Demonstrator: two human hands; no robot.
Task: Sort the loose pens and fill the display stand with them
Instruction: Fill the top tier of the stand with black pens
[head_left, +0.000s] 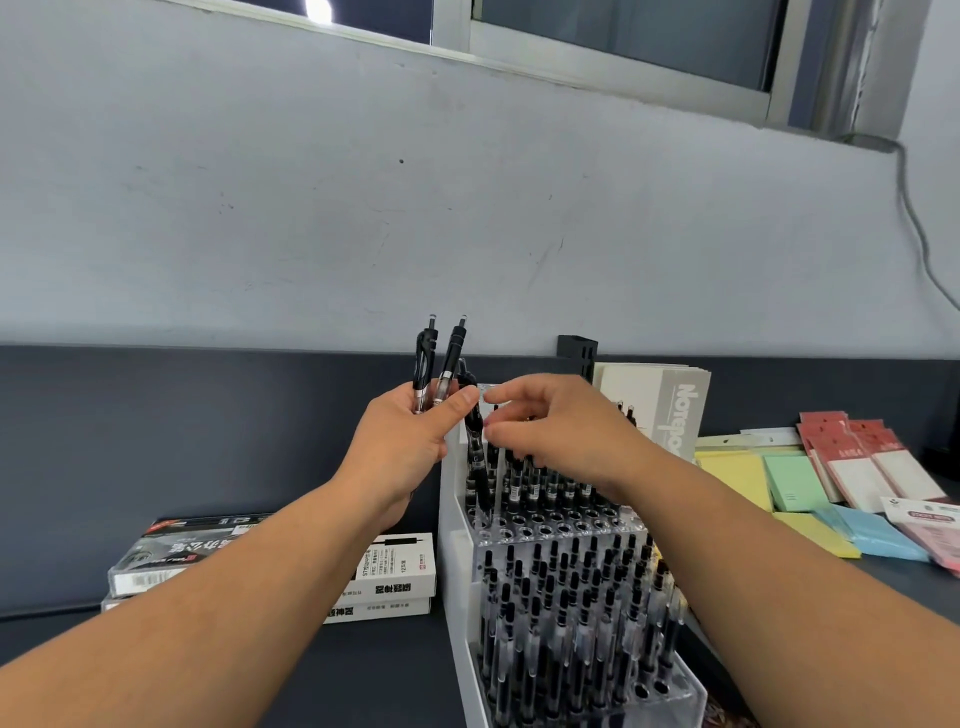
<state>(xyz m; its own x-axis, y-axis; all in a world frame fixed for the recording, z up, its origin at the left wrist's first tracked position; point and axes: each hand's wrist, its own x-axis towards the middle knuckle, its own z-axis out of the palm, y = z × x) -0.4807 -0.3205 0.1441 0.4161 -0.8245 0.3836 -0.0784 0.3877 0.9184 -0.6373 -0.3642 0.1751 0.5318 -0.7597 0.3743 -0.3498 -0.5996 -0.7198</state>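
Head view, left hand (410, 441) gripping 2 pens (451, 358)

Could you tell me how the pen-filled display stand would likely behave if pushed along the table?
Probably heavy: the display stand is packed with pens. Its clear plastic looks rigid, so it should slide as one piece. Pushed high, the tall back tier might tip.

Display stand (457, 561): clear, white-sided, two stepped tiers. Lower tier is packed with upright black pens (571, 613). Upper tier's back rows are filled; front holes (545, 530) empty. Two loose pens (439, 364) upright, clickers up, just left of the stand's top. Single pen (477, 457) tilted over the upper tier's left corner.
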